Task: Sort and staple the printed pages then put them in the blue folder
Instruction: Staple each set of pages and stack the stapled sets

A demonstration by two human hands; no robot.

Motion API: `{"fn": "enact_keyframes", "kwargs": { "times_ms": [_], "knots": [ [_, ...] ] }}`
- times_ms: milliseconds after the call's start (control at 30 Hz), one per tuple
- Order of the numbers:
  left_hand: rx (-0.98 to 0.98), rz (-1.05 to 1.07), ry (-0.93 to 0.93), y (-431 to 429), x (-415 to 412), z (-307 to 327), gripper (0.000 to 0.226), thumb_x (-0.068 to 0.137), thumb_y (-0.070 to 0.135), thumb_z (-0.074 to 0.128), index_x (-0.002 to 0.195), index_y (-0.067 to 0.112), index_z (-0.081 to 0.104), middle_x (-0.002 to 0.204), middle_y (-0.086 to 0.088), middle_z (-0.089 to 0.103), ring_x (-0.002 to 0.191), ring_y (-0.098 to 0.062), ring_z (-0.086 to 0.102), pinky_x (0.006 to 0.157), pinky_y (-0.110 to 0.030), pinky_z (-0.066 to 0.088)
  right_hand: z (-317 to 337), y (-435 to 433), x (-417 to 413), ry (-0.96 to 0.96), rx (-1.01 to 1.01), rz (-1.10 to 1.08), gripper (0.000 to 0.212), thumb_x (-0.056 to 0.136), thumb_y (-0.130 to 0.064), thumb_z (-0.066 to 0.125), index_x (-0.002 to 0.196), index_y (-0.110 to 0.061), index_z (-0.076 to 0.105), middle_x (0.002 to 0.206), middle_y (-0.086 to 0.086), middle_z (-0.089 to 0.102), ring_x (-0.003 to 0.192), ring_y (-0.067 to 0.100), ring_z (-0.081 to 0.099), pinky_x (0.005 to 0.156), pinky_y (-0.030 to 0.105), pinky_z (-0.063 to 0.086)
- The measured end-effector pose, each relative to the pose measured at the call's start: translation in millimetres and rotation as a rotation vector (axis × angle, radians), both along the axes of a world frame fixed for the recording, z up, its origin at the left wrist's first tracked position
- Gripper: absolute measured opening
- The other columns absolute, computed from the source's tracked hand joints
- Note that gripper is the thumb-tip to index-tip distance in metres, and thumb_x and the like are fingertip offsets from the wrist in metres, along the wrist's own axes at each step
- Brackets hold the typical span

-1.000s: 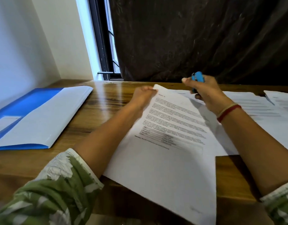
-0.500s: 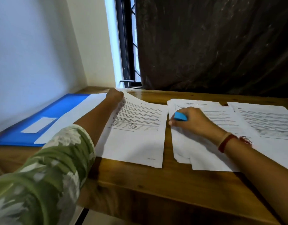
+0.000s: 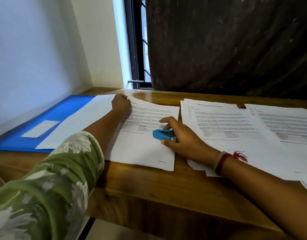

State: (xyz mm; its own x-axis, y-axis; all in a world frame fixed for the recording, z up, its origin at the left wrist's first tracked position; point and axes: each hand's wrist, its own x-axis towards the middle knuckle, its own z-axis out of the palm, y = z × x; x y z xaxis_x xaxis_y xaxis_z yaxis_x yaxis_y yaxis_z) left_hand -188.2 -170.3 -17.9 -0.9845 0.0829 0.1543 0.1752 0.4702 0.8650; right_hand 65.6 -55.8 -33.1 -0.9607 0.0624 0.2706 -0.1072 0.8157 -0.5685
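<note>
Wooden desk [image 3: 149, 184] beneath a dark curtain [image 3: 227, 45]: left hand [image 3: 120, 103] pinches the top-left corner of a printed page set [image 3: 145, 149], lying just right of the open blue folder [image 3: 50, 116]. Right hand [image 3: 183, 137] grips a small blue stapler [image 3: 160, 134] over that set; more printed sheets [image 3: 235, 122] lie alongside.

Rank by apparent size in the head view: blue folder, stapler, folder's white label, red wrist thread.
1. blue folder, partly covered by paper
2. white label
3. stapler, partly hidden by the right hand

Red wrist thread: looks close to the stapler in size; unranked.
</note>
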Motion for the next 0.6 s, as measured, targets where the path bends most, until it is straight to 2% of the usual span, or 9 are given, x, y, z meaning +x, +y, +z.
{"fn": "enact_keyframes", "kwargs": {
  "times_ms": [67, 100, 200, 267, 333, 433, 467, 533, 600],
  "knots": [
    [-0.075, 0.030, 0.083, 3, 9, 6, 0.039, 0.088, 0.010, 0.059, 0.126, 0.003, 0.051, 0.126, -0.017, 0.057, 0.117, -0.033, 0.055, 0.098, -0.037, 0.045, -1, 0, 0, -0.012, 0.068, -0.027, 0.047, 0.093, -0.031, 0.060, 0.134, -0.028, 0.037, 0.138, -0.001, 0.050, 0.123, 0.015, 0.049, 0.105, 0.037, 0.043],
    [-0.095, 0.047, 0.131, 6, 13, 10, 0.045, 0.088, 0.011, 0.061, 0.130, 0.003, 0.045, 0.130, -0.018, 0.053, 0.120, -0.033, 0.052, 0.099, -0.038, 0.043, 0, 0, 0, -0.029, 0.079, -0.029, 0.050, 0.092, -0.035, 0.061, 0.135, -0.028, 0.037, 0.139, -0.001, 0.050, 0.124, 0.015, 0.048, 0.105, 0.039, 0.042],
    [-0.118, 0.000, 0.262, 27, 30, 24, 0.047, 0.089, 0.012, 0.062, 0.132, 0.005, 0.044, 0.132, -0.018, 0.048, 0.123, -0.032, 0.047, 0.100, -0.039, 0.041, 11, 5, 0, -0.034, 0.070, -0.079, 0.061, 0.086, -0.054, 0.060, 0.137, -0.031, 0.038, 0.140, -0.004, 0.045, 0.125, 0.015, 0.043, 0.103, 0.040, 0.042],
    [-0.115, -0.104, 0.308, 49, 49, 31, 0.039, 0.091, 0.012, 0.059, 0.128, 0.007, 0.050, 0.128, -0.014, 0.052, 0.120, -0.028, 0.050, 0.098, -0.035, 0.041, 23, 19, -1, 0.072, 0.073, -0.241, 0.056, 0.086, -0.060, 0.054, 0.133, -0.030, 0.046, 0.138, -0.003, 0.047, 0.123, 0.017, 0.045, 0.101, 0.041, 0.043],
    [-0.068, -0.242, 0.230, 77, 75, 37, 0.030, 0.093, 0.011, 0.055, 0.123, 0.011, 0.053, 0.119, -0.008, 0.057, 0.108, -0.021, 0.055, 0.089, -0.029, 0.044, 33, 48, 2, 0.136, 0.110, -0.473, 0.049, 0.090, -0.058, 0.050, 0.126, -0.025, 0.054, 0.136, 0.000, 0.050, 0.124, 0.021, 0.045, 0.102, 0.043, 0.041],
    [0.023, -0.403, -0.074, 117, 116, 43, 0.017, 0.100, 0.015, 0.045, 0.114, 0.011, 0.054, 0.095, -0.003, 0.052, 0.082, -0.012, 0.049, 0.071, -0.023, 0.043, 34, 100, 17, 0.061, 0.268, -0.744, 0.043, 0.093, -0.049, 0.052, 0.123, -0.019, 0.059, 0.135, 0.008, 0.050, 0.125, 0.029, 0.043, 0.103, 0.042, 0.034],
    [0.045, -0.422, -0.177, 128, 127, 44, 0.012, 0.102, 0.014, 0.043, 0.105, 0.010, 0.053, 0.089, -0.003, 0.048, 0.076, -0.011, 0.046, 0.069, -0.020, 0.042, 32, 115, 24, 0.028, 0.302, -0.799, 0.042, 0.094, -0.047, 0.053, 0.123, -0.018, 0.060, 0.135, 0.010, 0.050, 0.125, 0.031, 0.043, 0.103, 0.043, 0.033],
    [0.066, -0.442, -0.263, 144, 138, 38, 0.016, 0.103, 0.011, 0.041, 0.088, 0.011, 0.045, 0.082, -0.001, 0.044, 0.067, -0.009, 0.040, 0.059, -0.011, 0.041, 26, 135, 32, -0.029, 0.330, -0.860, 0.043, 0.094, -0.046, 0.053, 0.124, -0.015, 0.060, 0.136, 0.012, 0.049, 0.126, 0.033, 0.043, 0.104, 0.045, 0.032],
    [0.095, -0.419, -0.323, 154, 143, 27, 0.010, 0.102, 0.015, 0.045, 0.093, 0.012, 0.048, 0.090, -0.003, 0.050, 0.068, -0.010, 0.044, 0.064, -0.013, 0.043, 21, 142, 33, -0.129, 0.311, -0.866, 0.048, 0.093, -0.048, 0.052, 0.127, -0.014, 0.056, 0.141, 0.013, 0.045, 0.129, 0.035, 0.040, 0.106, 0.048, 0.031]
  ]
}}
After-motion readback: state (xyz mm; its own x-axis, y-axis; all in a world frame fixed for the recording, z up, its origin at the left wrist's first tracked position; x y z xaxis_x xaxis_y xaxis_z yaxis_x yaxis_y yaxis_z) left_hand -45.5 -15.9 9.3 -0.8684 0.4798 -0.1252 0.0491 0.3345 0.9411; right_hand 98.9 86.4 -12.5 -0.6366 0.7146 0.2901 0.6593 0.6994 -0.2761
